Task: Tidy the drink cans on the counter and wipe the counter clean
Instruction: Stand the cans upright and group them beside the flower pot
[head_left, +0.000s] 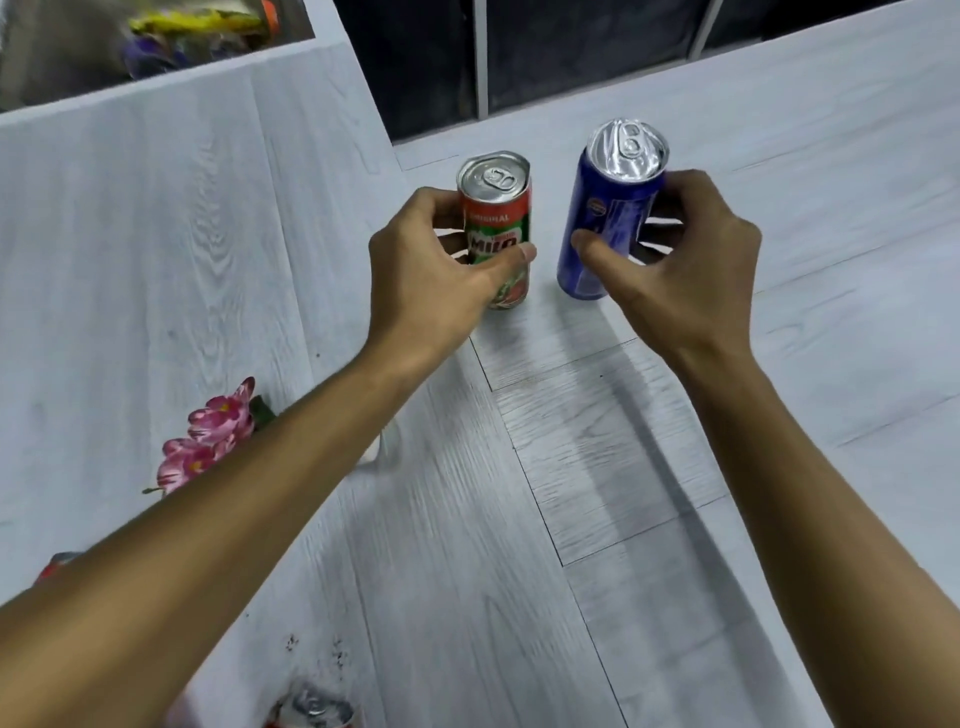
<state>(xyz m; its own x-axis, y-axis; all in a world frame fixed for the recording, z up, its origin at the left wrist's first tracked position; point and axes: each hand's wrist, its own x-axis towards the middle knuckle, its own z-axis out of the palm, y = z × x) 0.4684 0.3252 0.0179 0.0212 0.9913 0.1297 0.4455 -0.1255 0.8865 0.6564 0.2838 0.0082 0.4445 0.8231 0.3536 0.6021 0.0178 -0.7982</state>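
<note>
A short green and red Milo can (497, 218) stands upright on the white wood-grain counter (597, 467), and my left hand (431, 270) is wrapped around it, thumb across the front. To its right stands a taller blue can (605, 218), leaning slightly, with my right hand (680, 254) closed around its right side and thumb on its front. Both cans have unopened silver tops. Another can top (317, 709) shows blurred at the bottom edge, and dark crumbs (332, 654) speckle the counter near it.
Pink artificial flowers (208, 441) lie at the left, partly behind my left forearm. A red object (49, 569) peeks out at the far left. A shelf opening with colourful packets (197, 26) sits top left. Dark window panes (571, 52) run behind the counter.
</note>
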